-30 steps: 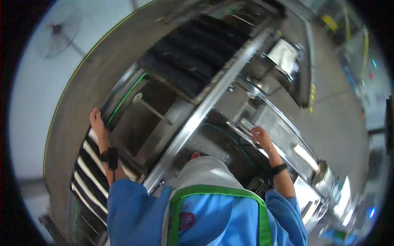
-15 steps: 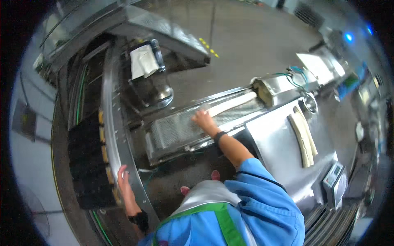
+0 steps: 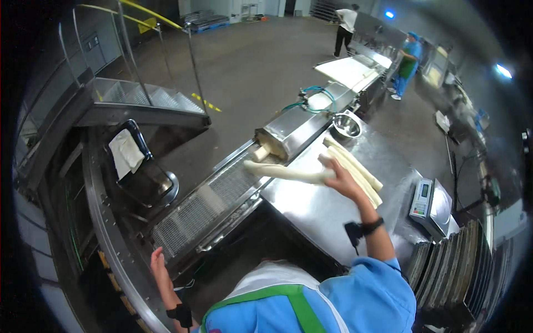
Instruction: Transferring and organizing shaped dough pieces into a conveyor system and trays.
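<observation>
My right hand grips one end of a long pale dough roll, holding it crosswise between the mesh conveyor and the steel table. The roll's far end hangs over the conveyor belt and is slightly blurred. Another dough piece pokes out of the steel machine housing onto the belt. Beside my right hand, more dough rolls lie side by side on the steel table. At the near end of the conveyor my left hand is raised, fingers extended, with nothing in it.
A metal bowl and a digital scale stand on the table. Stacked trays are at the lower right. A curved steel rail, a chair with a cloth and metal steps are leftward. Two people stand far back.
My right hand has lifted the dough roll off the belt and carried it right, over the table. The view has turned, now showing more of the room. My left hand stays low at the left.
</observation>
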`<state>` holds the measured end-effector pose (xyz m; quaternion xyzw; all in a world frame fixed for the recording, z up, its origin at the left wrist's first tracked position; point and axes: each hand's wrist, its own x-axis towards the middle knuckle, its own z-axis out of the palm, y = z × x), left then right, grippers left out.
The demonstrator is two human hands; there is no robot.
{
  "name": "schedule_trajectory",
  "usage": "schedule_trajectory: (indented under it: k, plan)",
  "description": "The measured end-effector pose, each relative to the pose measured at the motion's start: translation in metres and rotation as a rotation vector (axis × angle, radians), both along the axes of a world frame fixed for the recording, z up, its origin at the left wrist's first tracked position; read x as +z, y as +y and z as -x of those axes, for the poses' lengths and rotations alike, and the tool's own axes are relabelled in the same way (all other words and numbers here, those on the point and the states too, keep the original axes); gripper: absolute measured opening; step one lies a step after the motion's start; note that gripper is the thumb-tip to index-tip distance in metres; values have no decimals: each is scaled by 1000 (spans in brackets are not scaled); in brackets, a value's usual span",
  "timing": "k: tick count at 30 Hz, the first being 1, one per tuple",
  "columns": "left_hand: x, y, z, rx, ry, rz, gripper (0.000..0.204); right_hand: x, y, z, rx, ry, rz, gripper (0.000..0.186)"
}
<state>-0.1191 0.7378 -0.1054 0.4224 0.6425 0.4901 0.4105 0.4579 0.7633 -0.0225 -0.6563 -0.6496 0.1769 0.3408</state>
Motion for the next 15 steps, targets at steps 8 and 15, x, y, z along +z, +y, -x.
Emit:
schedule_trajectory:
  k: [8,15]
  plan:
    - [13,46,-71,-259,-70,-71,23,-112,-144,-103,-355,-274,535,63]
    - [24,23,-82,-259,-8,-9,22,-155,-67,-89,-429,-524,354,62]
